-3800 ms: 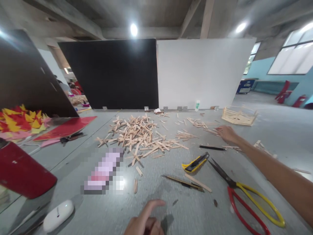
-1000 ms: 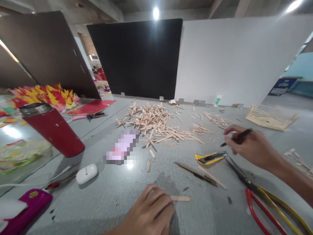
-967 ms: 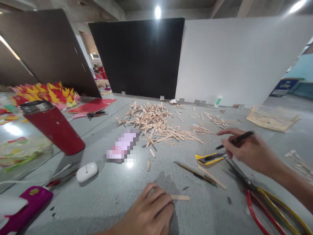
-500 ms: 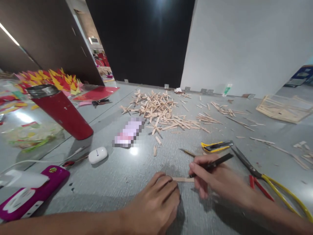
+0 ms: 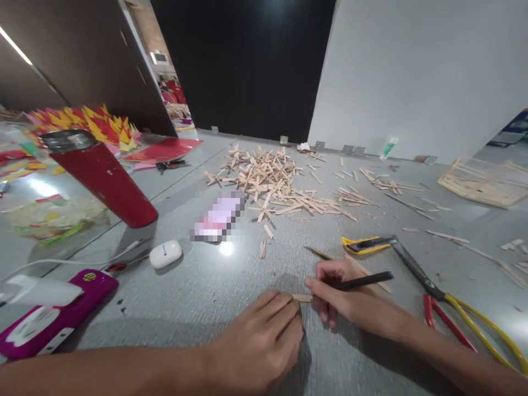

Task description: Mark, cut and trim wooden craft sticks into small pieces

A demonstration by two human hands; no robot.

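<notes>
On the grey table, my left hand (image 5: pixel 264 335) lies with curled fingers over one end of a thin wooden craft stick (image 5: pixel 303 298), holding it down. My right hand (image 5: pixel 342 294) is closed around a black pen (image 5: pixel 365 280), whose rear points up to the right; its tip is hidden behind the fingers. That hand's fingertips are at the stick's other end. Just behind it lie a thin pointed tool (image 5: pixel 317 253) and another wooden strip (image 5: pixel 385 286), both partly covered by the hand.
A yellow box cutter (image 5: pixel 363 245), yellow-handled scissors (image 5: pixel 433 289) and a red-handled tool (image 5: pixel 429 312) lie to the right. Ahead are a pile of wooden sticks (image 5: pixel 264 173) and a blurred phone (image 5: pixel 218 217). A red bottle (image 5: pixel 111 184), white case (image 5: pixel 165 254) and purple device (image 5: pixel 93 291) are left.
My right hand has shifted left along the stick with the pen, nearer my left hand. The wooden strip behind it now shows. My left hand stays in place; the view has tilted slightly.
</notes>
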